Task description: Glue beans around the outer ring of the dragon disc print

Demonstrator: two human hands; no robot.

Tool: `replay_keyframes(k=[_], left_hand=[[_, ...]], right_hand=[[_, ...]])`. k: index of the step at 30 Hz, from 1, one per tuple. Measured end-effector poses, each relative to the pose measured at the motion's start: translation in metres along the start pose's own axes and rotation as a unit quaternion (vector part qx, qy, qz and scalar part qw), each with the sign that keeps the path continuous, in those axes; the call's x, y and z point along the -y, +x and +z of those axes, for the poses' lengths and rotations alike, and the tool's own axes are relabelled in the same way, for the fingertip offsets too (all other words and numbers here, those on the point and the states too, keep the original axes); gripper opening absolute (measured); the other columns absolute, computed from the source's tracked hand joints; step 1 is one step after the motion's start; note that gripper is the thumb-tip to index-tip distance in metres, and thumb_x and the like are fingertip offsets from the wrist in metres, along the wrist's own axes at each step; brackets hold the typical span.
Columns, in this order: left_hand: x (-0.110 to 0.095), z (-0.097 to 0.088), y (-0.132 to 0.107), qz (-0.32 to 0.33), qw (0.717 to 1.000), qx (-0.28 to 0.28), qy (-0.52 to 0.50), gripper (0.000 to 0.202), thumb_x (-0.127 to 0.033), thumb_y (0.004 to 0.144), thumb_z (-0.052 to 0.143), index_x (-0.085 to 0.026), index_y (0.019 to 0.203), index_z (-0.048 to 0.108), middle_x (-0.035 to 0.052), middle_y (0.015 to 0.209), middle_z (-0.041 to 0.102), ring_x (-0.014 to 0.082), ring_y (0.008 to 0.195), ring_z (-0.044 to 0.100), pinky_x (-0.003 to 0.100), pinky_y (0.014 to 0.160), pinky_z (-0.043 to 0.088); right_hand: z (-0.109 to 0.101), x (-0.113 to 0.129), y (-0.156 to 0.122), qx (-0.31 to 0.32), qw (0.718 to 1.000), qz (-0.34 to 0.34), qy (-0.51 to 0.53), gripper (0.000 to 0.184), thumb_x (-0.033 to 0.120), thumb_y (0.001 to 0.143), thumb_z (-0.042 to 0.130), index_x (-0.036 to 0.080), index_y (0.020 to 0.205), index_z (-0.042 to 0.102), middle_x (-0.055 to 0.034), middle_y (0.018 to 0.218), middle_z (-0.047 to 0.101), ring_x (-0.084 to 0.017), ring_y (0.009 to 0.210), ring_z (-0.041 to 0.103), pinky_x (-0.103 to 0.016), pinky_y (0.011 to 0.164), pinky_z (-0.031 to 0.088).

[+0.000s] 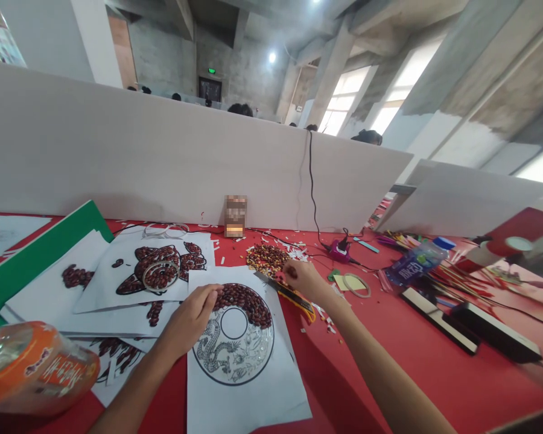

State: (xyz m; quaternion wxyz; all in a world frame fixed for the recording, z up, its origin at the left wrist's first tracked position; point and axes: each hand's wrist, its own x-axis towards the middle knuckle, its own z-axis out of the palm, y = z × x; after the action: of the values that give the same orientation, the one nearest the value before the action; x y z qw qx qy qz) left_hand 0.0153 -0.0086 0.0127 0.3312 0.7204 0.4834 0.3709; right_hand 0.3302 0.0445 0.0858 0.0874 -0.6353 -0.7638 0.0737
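Observation:
A white sheet printed with a round dragon design lies on the red table in front of me. Dark red beans cover the upper arc of the ring. My left hand rests on the sheet's left edge with its fingers curled, fingertips touching the beans. My right hand is pinched closed just beside a loose pile of mixed beans; what it holds is too small to make out. Dark tweezers or a ruler lie under that hand.
Finished bean pictures on paper and a tape ring lie at left, with a green board. An orange-lidded jar sits near left. A water bottle, glue gun, sticks and black bars fill the right. A white partition stands behind.

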Motion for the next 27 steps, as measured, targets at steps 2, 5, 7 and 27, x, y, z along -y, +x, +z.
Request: replay_keyframes(k=[2, 5, 7, 27], left_hand=[[0.000, 0.000, 0.000, -0.001, 1.000, 0.001, -0.003, 0.044, -0.046, 0.105, 0.031, -0.024, 0.128, 0.061, 0.0083, 0.128, 0.066, 0.0227, 0.123, 0.059, 0.043, 0.110, 0.045], [0.001, 0.001, 0.000, 0.000, 1.000, 0.001, -0.005, 0.044, -0.046, 0.105, 0.031, -0.024, 0.129, 0.060, 0.0087, 0.129, 0.066, 0.0233, 0.124, 0.059, 0.044, 0.111, 0.044], [0.002, 0.001, 0.000, 0.003, 1.000, 0.000, -0.004, 0.043, -0.046, 0.105, 0.031, -0.024, 0.129, 0.060, 0.0087, 0.129, 0.066, 0.0236, 0.124, 0.058, 0.044, 0.111, 0.044], [0.000, 0.001, 0.001, 0.009, 1.000, -0.006, 0.006, 0.042, -0.044, 0.105, 0.032, -0.024, 0.127, 0.062, 0.0066, 0.126, 0.067, 0.0213, 0.122, 0.060, 0.040, 0.109, 0.046]], right_hand=[[0.002, 0.017, -0.021, -0.016, 0.999, -0.006, 0.045, 0.022, 0.014, 0.087, 0.049, 0.018, 0.096, 0.069, -0.0035, 0.082, 0.071, -0.016, 0.070, 0.062, -0.025, 0.065, 0.044], [0.016, 0.045, -0.055, -0.030, 0.978, -0.055, 0.199, 0.018, 0.018, 0.089, 0.053, 0.020, 0.097, 0.070, -0.0029, 0.089, 0.073, -0.016, 0.078, 0.066, -0.025, 0.071, 0.049], [0.028, 0.062, -0.072, -0.030, 0.960, -0.088, 0.266, 0.016, 0.017, 0.090, 0.055, 0.021, 0.095, 0.070, -0.0028, 0.091, 0.073, -0.016, 0.080, 0.067, -0.024, 0.072, 0.050], [0.064, 0.077, -0.110, -0.093, 0.974, -0.205, 0.003, 0.038, 0.006, 0.089, 0.058, 0.025, 0.120, 0.068, -0.0105, 0.121, 0.067, -0.029, 0.109, 0.061, -0.044, 0.091, 0.051]])
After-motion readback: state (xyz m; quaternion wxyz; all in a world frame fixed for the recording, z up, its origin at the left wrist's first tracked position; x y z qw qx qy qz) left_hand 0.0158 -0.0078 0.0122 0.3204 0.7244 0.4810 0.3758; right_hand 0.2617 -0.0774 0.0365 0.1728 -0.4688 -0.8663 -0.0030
